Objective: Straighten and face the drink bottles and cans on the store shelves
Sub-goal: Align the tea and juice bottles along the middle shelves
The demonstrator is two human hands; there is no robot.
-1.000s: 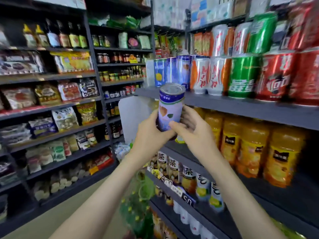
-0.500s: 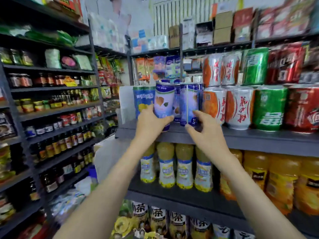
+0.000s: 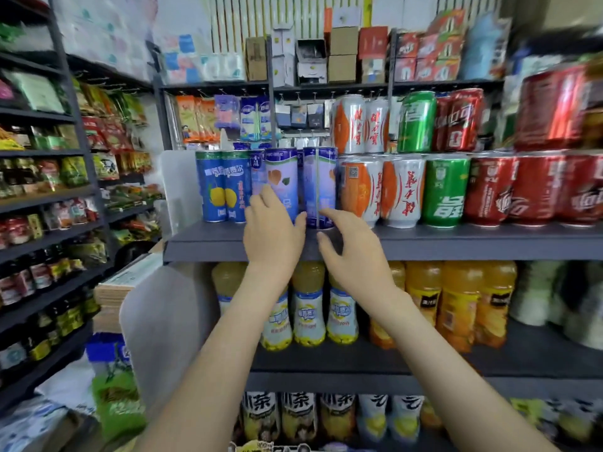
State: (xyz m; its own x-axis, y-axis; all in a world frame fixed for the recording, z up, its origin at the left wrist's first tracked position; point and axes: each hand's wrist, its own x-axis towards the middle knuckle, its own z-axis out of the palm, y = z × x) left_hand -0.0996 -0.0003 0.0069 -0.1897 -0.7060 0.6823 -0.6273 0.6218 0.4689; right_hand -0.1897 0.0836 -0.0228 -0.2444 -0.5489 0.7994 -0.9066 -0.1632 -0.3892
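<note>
Upright on grey shelf (image 3: pixel 456 243): purple can (image 3: pixel 282 177), between blue lemon cans (image 3: pixel 222 187) and a second purple can (image 3: pixel 321 181). Grip of left hand (image 3: pixel 272 233) wrapped round its lower half, thumb on the right side. Grip of right hand (image 3: pixel 354 256) wide, fingers loosely curled at the second can's base; contact unclear.

I am seeing a pale purple can (image 3: pixel 281 177) standing upright at the front edge of the upper shelf (image 3: pixel 456 243), fruit picture facing out, with my left hand (image 3: pixel 274 233) gripping its base. A second purple can (image 3: pixel 321 181) is standing just beside it, showing its seam. Blue lemon cans (image 3: pixel 217 187) are standing on one side. Orange-and-white cans (image 3: pixel 362 190), a green can (image 3: pixel 445 190) and red cans (image 3: pixel 489 190) are lining up on the other.
</note>
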